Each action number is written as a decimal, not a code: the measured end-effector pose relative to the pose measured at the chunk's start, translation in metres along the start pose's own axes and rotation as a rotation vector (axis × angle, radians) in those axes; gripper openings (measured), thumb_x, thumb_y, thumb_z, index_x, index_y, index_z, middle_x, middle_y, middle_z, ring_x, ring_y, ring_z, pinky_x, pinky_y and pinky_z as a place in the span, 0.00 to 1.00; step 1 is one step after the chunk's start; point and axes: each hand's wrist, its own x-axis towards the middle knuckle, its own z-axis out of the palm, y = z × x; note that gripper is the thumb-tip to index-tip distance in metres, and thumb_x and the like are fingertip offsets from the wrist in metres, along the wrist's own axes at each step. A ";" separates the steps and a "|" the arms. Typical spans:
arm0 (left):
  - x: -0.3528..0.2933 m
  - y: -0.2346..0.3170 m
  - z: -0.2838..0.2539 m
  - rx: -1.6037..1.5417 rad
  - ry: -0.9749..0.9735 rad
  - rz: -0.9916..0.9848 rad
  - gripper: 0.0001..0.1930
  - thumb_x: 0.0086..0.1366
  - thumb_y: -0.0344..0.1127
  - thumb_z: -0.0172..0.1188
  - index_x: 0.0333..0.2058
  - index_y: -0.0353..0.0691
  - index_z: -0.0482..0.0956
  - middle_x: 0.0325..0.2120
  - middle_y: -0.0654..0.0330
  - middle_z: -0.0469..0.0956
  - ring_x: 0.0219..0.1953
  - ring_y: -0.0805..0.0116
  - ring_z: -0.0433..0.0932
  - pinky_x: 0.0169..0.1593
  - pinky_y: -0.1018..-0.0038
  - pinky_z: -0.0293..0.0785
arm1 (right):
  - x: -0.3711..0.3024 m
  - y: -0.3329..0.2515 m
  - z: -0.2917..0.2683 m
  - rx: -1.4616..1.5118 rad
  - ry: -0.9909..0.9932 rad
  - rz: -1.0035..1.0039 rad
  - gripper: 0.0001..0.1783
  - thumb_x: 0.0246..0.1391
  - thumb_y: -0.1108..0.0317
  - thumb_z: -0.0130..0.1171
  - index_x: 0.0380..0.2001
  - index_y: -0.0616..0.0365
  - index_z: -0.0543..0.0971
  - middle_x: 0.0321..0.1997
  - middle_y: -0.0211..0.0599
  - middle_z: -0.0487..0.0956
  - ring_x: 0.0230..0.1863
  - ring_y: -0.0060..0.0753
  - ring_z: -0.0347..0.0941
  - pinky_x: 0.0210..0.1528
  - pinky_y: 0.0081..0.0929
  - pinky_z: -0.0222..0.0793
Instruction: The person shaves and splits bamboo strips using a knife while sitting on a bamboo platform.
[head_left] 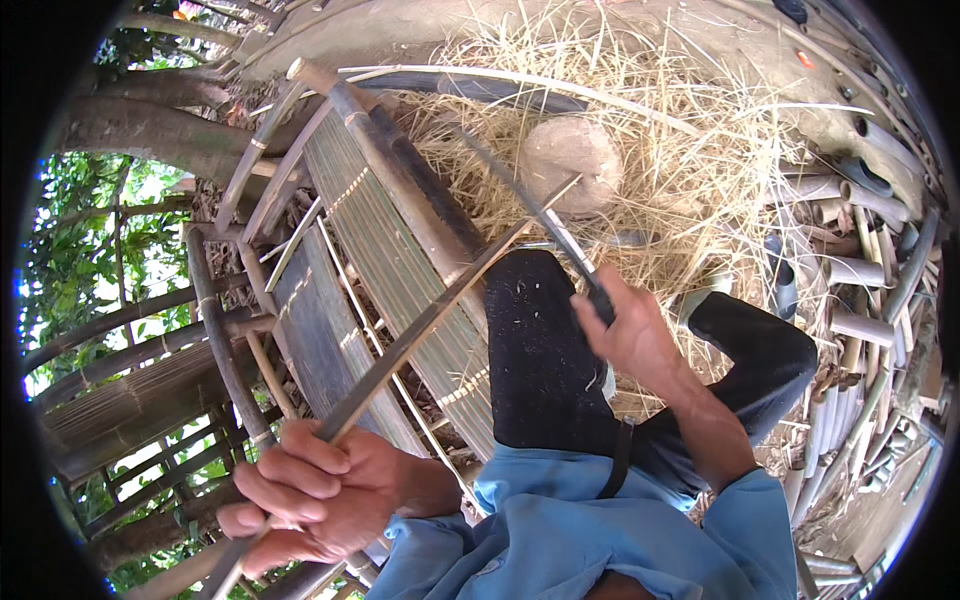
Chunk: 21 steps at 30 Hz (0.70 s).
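My left hand, at the lower left, is closed around a long split bamboo strip. The strip slants up to the right, and its thin, paler tip lies in front of a round wooden chopping block. In my right hand is a long knife with a dark handle. Its blade points up and to the left, crossing the strip near the tip; whether the two touch I cannot tell. My fingers wrap the handle above my bent leg in dark trousers.
Pale shavings cover the ground around the block. To my left runs a slatted bamboo bench with thick pole rails. Cut bamboo pieces are piled at the right. A tree trunk and bamboo railings stand at the far left.
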 end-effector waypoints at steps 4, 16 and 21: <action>-0.022 -0.001 0.012 0.121 0.026 0.082 0.26 0.75 0.61 0.45 0.34 0.40 0.69 0.16 0.67 0.59 0.14 0.77 0.49 0.20 0.76 0.48 | -0.023 -0.066 -0.009 0.020 0.061 -0.320 0.11 0.57 0.69 0.66 0.35 0.60 0.74 0.26 0.43 0.75 0.23 0.47 0.79 0.22 0.36 0.77; -0.037 0.002 0.004 0.148 0.047 0.061 0.25 0.73 0.61 0.46 0.37 0.42 0.67 0.17 0.69 0.54 0.16 0.76 0.49 0.22 0.76 0.48 | -0.033 -0.062 0.022 -0.102 -0.052 -0.401 0.08 0.57 0.69 0.59 0.34 0.58 0.70 0.24 0.47 0.73 0.21 0.52 0.76 0.20 0.42 0.76; -0.018 0.008 -0.003 0.221 0.131 0.084 0.23 0.75 0.58 0.47 0.34 0.42 0.65 0.17 0.69 0.54 0.17 0.77 0.49 0.22 0.76 0.48 | -0.012 -0.035 0.040 -0.196 0.002 -0.383 0.09 0.53 0.72 0.60 0.38 0.57 0.75 0.24 0.44 0.73 0.18 0.44 0.76 0.17 0.38 0.75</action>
